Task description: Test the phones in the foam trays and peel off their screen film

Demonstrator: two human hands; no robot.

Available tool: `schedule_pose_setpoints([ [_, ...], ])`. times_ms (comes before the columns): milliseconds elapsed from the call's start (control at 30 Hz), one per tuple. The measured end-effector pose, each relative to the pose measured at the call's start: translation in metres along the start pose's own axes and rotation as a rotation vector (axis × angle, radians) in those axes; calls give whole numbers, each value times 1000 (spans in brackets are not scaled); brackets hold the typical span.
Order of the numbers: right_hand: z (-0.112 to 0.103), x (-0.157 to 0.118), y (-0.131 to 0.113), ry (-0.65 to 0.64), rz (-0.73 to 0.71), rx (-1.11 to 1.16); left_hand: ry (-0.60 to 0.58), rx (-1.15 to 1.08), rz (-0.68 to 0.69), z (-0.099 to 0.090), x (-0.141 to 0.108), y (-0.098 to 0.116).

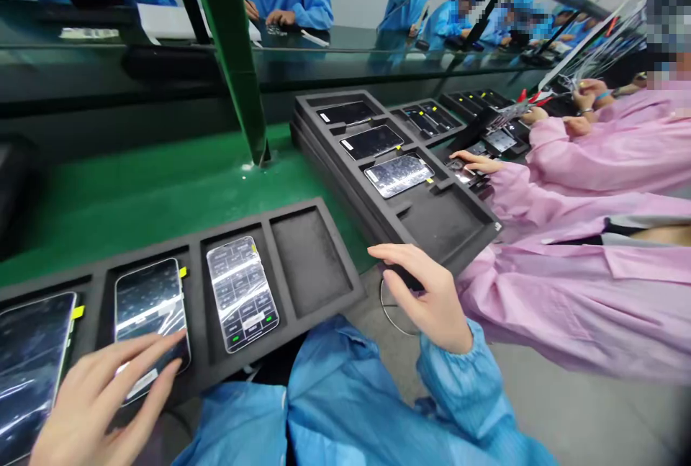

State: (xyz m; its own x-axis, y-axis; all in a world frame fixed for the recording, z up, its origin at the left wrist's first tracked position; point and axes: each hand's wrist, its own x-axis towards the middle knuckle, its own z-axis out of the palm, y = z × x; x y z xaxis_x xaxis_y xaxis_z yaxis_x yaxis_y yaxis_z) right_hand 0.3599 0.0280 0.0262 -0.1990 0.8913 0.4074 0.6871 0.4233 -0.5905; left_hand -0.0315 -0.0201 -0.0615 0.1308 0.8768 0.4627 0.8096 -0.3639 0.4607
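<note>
My left hand (111, 397) reaches over the lower end of a smartphone (148, 297) with a yellow tab, lying in a slot of the near black foam tray (332, 293). Its fingers are stretched and the thumb stands apart; whether the fingertips press on the phone I cannot tell. Right of it, another smartphone (242, 293) has a lit grid on its screen. A further smartphone (32, 372) fills the leftmost slot, and the rightmost slot holds nothing. My right hand (426, 297) hovers by the near corner of the stacked trays, thumb and fingers apart, a dark patch showing between them.
Stacked black foam trays (350, 189) carrying several phones stand on the green bench (178, 185). A green post (232, 55) rises behind the near tray. At right, a co-worker in a pink sleeve (518, 189) has a hand (478, 163) near the stack. People in blue work across the bench.
</note>
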Motion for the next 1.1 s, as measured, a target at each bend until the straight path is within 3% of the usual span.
schedule_pose_setpoints([
  [100,-26,16,3,1,-27,-198,19,-43,-50,2,24,13],
  [167,-45,41,20,-37,5,-398,-12,-95,50,9,33,19],
  [233,-56,76,50,-176,77,-572,-56,-142,159,19,36,24],
  [333,-55,135,105,-302,101,-597,-129,-166,251,31,33,28],
  [367,-50,152,121,-415,92,-623,-150,-168,262,33,31,28],
  [433,-41,180,142,-606,3,-693,-174,-163,243,32,24,27],
  [500,-37,195,150,-716,-123,-803,-169,-148,178,28,15,21],
  [700,-64,194,126,-687,-149,-1009,-35,-115,-20,8,-17,-2],
  [800,-77,192,94,-513,-108,-1065,-16,-142,-43,6,-22,-6],
  [867,-71,193,65,-387,-196,-1018,-50,-148,-13,9,-18,-4],
  [933,-48,191,36,-402,-424,-882,-110,-158,44,14,-10,0],
  [1000,-11,184,16,-620,-772,-677,-162,-180,109,21,0,6],
  [1033,11,179,12,-754,-868,-651,-176,-193,134,25,4,8],
  [1100,54,168,12,-861,-1007,-620,-189,-227,172,30,11,13],
])
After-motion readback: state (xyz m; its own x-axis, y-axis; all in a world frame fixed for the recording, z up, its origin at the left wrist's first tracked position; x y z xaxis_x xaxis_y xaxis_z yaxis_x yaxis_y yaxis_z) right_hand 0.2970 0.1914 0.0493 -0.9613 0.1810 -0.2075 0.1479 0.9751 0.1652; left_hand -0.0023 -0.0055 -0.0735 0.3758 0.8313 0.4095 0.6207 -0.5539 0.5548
